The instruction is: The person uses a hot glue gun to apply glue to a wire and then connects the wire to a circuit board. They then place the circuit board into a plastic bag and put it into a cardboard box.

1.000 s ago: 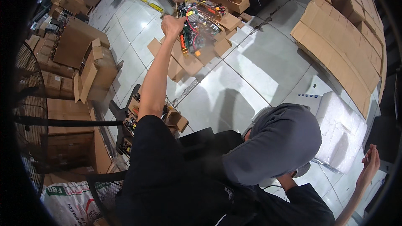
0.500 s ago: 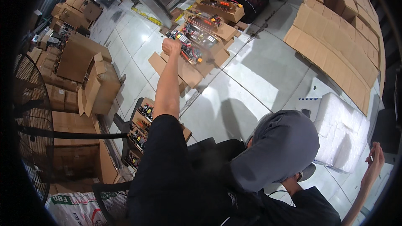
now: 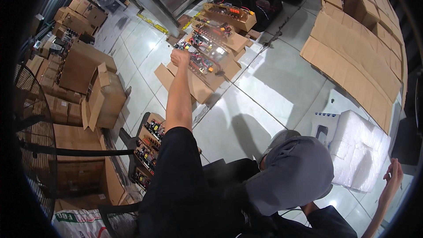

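Note:
My left hand (image 3: 179,57) is at the end of a straight, outstretched arm, closed at the near-left corner of a row of electronic boards with wires and orange connectors (image 3: 202,64). What its fingers grip is hidden. Those boards lie on flattened cardboard (image 3: 196,89) on the floor. Behind them stands a long cardboard tray of electronics (image 3: 231,14). At the far right, my right hand (image 3: 393,172) is raised with its fingers stretched and nothing visible in them. A white foam-wrapped block (image 3: 359,152) stands beside it.
Another person in a grey cap (image 3: 288,174) is bent over between my arms. More trays of boards (image 3: 147,150) sit left of my sleeve. Open cartons (image 3: 105,90) and a black fan cage (image 3: 35,136) stand left. A cardboard stack (image 3: 352,57) is at right, a metal post (image 3: 150,2) behind.
The whole view has shifted slightly, so most things sit lower. My left hand stays closed at the boards. The grey cap has moved down, and a grey mesh patch shows beside it.

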Demonstrator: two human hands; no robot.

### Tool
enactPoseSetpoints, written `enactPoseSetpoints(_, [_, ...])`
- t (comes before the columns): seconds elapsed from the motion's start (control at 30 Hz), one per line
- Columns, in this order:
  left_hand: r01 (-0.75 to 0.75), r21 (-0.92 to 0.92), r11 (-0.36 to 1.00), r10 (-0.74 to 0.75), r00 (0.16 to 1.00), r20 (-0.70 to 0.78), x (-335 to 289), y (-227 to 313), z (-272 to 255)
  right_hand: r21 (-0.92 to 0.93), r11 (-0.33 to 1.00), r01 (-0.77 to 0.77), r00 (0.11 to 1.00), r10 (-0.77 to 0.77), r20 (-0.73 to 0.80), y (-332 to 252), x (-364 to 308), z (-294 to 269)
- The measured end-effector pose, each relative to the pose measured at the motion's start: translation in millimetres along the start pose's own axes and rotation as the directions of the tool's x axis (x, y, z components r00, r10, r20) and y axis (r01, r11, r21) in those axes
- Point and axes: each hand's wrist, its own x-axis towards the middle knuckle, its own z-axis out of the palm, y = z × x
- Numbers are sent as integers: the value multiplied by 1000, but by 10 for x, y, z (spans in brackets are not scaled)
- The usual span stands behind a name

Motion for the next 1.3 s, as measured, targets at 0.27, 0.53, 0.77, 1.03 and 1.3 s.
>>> enactPoseSetpoints(0.27, [96,36,995,-97,994,43,2,-121,236,-43,999,10,999,-9,36,25,81,35])
enactPoseSetpoints(0.53, [132,37,991,-134,989,62,24,-241,140,-19,999,29,995,-27,95,-81,21,67])
enactPoseSetpoints(0.77, [-150,25,988,151,987,-50,-74,181,8,19,1000,19,987,-22,159,-105,-17,-115])
enactPoseSetpoints(1.03, [-769,-471,432,728,606,-320,-1839,1496,-1629,88,996,-19,986,4,164,-548,-255,-61])
enactPoseSetpoints(1.3, [-857,-432,-280,884,-55,-465,-3738,2392,-2241,268,963,40,999,-47,17,-462,-330,-486])
